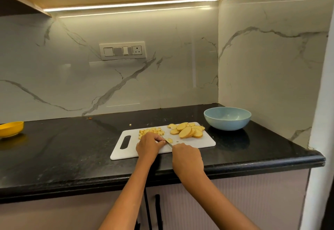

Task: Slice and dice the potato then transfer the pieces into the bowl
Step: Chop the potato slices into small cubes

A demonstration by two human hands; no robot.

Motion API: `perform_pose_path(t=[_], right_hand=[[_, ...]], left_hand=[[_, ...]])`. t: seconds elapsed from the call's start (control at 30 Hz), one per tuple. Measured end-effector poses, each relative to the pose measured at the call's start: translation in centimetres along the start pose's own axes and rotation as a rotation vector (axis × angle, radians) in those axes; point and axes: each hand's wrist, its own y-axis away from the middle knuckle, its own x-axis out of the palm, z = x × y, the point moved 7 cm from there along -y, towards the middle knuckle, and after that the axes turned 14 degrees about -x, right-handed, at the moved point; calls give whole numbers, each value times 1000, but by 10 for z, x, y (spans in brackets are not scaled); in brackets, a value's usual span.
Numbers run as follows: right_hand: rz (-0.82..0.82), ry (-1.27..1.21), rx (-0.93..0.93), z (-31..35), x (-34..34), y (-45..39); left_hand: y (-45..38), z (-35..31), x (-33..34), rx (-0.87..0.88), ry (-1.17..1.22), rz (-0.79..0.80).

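A white cutting board (191, 143) lies on the black counter. A pile of round potato slices (188, 130) sits at its far right. Small diced potato pieces (151, 131) lie at its far left. My right hand (187, 156) grips a knife (169, 144) whose blade points left and away, beside a small potato piece (169, 140). My left hand (149, 145) rests on the board with curled fingers, holding down potato that it hides, right at the blade. A light blue bowl (227, 118) stands empty to the right of the board.
A yellow dish (10, 128) sits at the counter's far left edge. One stray potato bit (130, 124) lies behind the board. Marble walls close the back and right side. The counter's front edge runs just under my forearms, with cabinet handles (158, 210) below.
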Motion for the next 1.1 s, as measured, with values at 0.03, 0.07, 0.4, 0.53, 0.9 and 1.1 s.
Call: perform_pose_path(t=[0.03,0.07,0.4,0.53,0.9,1.1], right_hand=[[0,-2,2,-2,0,-1],[-2,-23,10,-5,1,-2],[-219,-323,178,-47,9,-15],[-266,-384,198,-55,11,-23],[-311,-339,163,-60,15,-30],[-251,-249,107,-53,17,-30]], left_hand=[[0,0,0,1,3,-3],[1,1,0,2,2,-7],[-5,0,2,38,-6,-29],[-10,-4,6,99,-20,39],[-14,-20,18,346,-138,322],[-6,-6,12,294,-62,247]])
